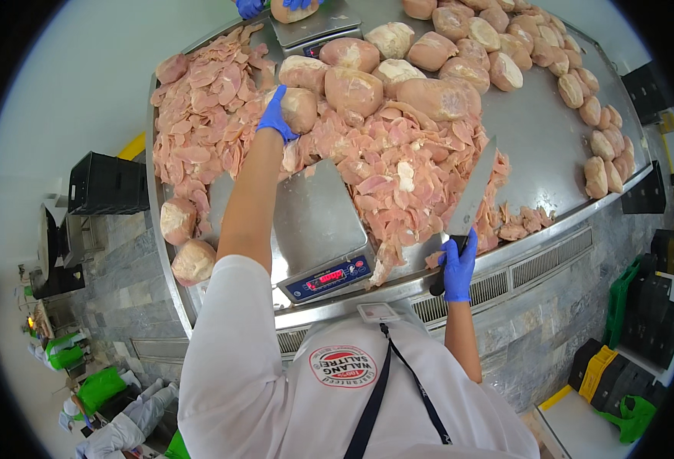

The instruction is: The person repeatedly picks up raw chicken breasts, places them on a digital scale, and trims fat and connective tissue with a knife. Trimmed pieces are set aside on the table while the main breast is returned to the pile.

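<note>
My left hand (277,118), in a blue glove, reaches far over the table and grips the left side of a rounded lump of pale pink meat (301,112). Its fingers are partly hidden against the meat. In my right hand (458,269), also gloved in blue, is the black handle of a large knife. The broad knife blade (474,189) points away from me, over the right side of a heap of thin meat slices (406,180). Below my left hand, a digital scale (318,218) shows its bare steel plate and a lit red display.
The steel table (540,145) holds a second pile of slices (214,92) at the left and many meat lumps (471,50) at the far right. Across it, another person's gloved hands (276,6) touch a lump on a second scale (318,27). Black crates (107,183) stand at the left.
</note>
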`<state>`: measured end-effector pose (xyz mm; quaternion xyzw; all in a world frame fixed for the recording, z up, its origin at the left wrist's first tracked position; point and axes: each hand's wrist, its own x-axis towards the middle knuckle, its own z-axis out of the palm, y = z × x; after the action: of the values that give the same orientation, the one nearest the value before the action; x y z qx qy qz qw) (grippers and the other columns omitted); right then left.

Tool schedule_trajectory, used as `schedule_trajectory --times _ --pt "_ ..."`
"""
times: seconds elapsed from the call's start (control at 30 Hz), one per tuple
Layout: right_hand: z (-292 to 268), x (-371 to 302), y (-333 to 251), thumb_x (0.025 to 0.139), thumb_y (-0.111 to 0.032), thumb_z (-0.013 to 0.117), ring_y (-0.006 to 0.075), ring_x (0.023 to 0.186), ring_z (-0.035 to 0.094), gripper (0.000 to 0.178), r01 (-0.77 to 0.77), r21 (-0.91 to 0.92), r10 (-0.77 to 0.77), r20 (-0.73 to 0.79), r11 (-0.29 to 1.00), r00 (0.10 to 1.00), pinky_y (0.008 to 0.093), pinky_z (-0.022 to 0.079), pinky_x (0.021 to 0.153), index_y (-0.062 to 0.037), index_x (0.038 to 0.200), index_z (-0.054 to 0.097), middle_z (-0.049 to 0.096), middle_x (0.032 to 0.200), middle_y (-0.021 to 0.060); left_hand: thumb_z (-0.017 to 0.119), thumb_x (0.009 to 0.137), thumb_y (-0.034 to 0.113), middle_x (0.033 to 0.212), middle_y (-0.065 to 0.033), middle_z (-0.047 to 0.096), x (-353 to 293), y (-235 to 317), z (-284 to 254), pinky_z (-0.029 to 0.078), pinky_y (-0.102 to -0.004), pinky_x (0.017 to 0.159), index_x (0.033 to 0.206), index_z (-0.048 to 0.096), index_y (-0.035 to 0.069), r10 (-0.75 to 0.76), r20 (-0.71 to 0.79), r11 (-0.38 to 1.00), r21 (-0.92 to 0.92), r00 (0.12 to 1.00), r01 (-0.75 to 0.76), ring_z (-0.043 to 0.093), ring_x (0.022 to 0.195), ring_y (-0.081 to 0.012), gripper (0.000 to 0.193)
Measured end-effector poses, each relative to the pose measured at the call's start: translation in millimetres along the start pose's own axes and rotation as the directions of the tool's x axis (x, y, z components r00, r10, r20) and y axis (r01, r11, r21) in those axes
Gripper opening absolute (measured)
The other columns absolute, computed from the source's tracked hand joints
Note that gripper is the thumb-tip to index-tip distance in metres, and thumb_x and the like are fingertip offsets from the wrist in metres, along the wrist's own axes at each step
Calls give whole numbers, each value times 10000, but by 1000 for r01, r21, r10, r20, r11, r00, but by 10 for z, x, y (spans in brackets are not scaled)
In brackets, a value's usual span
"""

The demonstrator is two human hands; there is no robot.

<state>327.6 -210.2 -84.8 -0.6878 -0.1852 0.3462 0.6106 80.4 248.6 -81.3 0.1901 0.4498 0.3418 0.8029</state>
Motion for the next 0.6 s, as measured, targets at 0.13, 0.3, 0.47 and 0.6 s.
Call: schedule_trajectory --times 0.13,0.3,0.47,0.6 --pt "-314 61 60 972 -74 565 90 628 517 577 -32 -12 32 -26 999 999 236 459 559 -63 1493 316 577 865 47 653 870 530 1439 -124 511 58 -15 -196 373 -591 1081 1437 475 177 99 26 995 18 995 -100 472 1330 -348 691" --pt "-481 189 16 972 -61 576 86 664 519 584 -38 9 38 0 999 999 229 467 602 -67 1499 323 574 897 36 470 947 586 1455 -135 503 138 10 -254 359 -584 1111 1440 470 149 264 208 962 -130 942 -241 470 1337 -363 659" --pt "-455 352 -45 973 -33 555 98 696 536 555 43 -51 -40 60 998 997 242 491 636 -88 1478 332 565 924 39 344 954 691 1460 -137 504 236 -230 92 367 -566 1116 1454 463 144 355 254 934 -132 900 -331 484 1329 -359 751" --pt "-3 465 -241 990 -67 559 135 819 616 574 22 175 -59 206 984 977 273 539 748 -81 1495 285 611 1038 85 313 928 755 1473 -138 490 112 -190 195 376 -565 1112 1474 438 149 135 291 988 -111 947 -107 481 1336 -356 826"
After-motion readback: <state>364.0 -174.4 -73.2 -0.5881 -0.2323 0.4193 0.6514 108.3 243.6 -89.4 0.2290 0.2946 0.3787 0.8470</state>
